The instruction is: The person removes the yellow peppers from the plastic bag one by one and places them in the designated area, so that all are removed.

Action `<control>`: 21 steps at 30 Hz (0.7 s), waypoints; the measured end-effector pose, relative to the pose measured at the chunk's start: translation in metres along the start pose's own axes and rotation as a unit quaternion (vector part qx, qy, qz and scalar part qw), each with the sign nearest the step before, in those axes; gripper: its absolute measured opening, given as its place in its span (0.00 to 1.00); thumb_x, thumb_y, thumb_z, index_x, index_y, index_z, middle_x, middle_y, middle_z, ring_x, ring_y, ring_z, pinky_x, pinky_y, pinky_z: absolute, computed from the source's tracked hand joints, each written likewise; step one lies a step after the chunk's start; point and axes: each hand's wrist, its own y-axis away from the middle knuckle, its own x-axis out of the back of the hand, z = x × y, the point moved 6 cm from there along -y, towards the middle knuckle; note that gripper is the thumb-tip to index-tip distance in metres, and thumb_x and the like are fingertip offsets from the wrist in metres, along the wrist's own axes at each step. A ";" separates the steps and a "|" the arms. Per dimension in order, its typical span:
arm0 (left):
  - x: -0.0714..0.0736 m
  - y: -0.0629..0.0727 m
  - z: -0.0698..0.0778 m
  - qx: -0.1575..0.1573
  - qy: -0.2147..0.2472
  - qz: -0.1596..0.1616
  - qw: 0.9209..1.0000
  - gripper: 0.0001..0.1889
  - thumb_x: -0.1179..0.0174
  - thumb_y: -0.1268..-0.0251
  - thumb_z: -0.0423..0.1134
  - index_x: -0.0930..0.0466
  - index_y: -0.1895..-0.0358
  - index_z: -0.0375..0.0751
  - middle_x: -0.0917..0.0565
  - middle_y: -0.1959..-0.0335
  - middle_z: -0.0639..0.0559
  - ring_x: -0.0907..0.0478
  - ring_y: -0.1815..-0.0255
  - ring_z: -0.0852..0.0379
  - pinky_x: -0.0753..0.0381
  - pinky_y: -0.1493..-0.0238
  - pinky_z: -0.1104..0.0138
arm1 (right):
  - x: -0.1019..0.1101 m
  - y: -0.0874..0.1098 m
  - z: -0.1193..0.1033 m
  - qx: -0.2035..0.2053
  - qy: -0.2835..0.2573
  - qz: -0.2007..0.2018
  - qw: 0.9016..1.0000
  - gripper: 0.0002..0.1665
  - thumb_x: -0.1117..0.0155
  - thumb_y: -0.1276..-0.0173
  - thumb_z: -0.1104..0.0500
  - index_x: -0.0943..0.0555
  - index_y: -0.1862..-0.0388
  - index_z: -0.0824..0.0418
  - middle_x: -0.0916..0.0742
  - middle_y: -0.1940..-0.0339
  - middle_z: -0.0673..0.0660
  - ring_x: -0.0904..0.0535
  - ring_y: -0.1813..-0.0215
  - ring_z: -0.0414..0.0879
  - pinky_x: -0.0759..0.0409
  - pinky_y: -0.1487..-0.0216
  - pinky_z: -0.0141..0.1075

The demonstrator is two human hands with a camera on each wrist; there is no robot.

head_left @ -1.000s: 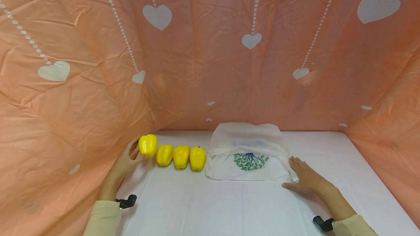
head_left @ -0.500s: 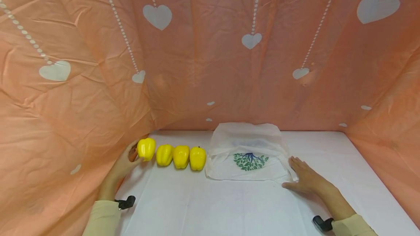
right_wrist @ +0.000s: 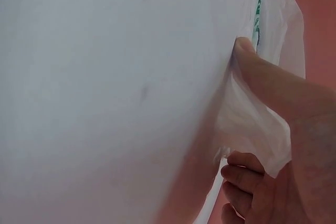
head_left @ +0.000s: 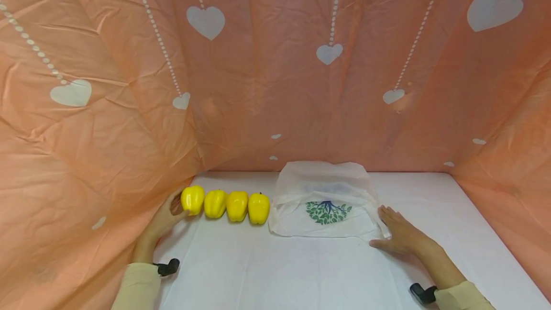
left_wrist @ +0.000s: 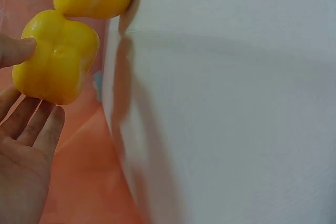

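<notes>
At the left end of a row, my left hand [head_left: 162, 217] holds a yellow bell pepper [head_left: 192, 200]. In the left wrist view, the thumb presses one side of this pepper [left_wrist: 55, 59] and the fingertips lie against the opposite side. Three more yellow bell peppers [head_left: 237, 206] stand close together to its right. A white translucent bag [head_left: 288, 226], printed with a green and blue tree, lies flat beside them. My right hand [head_left: 402, 233] rests at the bag's right edge, fingers extended and thumb spread; the right wrist view shows loose bag plastic [right_wrist: 257, 124] between thumb and fingers.
A white cloth [head_left: 301, 271] covers the table. Orange sheeting [head_left: 275, 85] with white hearts encloses the back and both sides, with the left side right by my left forearm. A black wrist camera [head_left: 168, 267] sits at each cuff.
My left hand has lowered the held pepper toward the table, level with the row. The right hand, the bag and the other peppers have stayed in place.
</notes>
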 end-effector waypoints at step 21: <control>-0.011 -0.003 -0.012 0.014 0.038 -0.027 0.999 0.43 0.39 0.23 0.26 0.59 0.17 0.19 0.51 0.19 0.16 0.49 0.19 0.17 0.32 0.30 0.77 | -0.003 -0.001 0.002 -0.014 -0.006 -0.014 1.000 0.71 0.22 0.39 0.32 0.42 0.17 0.78 0.39 0.17 0.80 0.47 0.19 0.82 0.44 0.23 0.76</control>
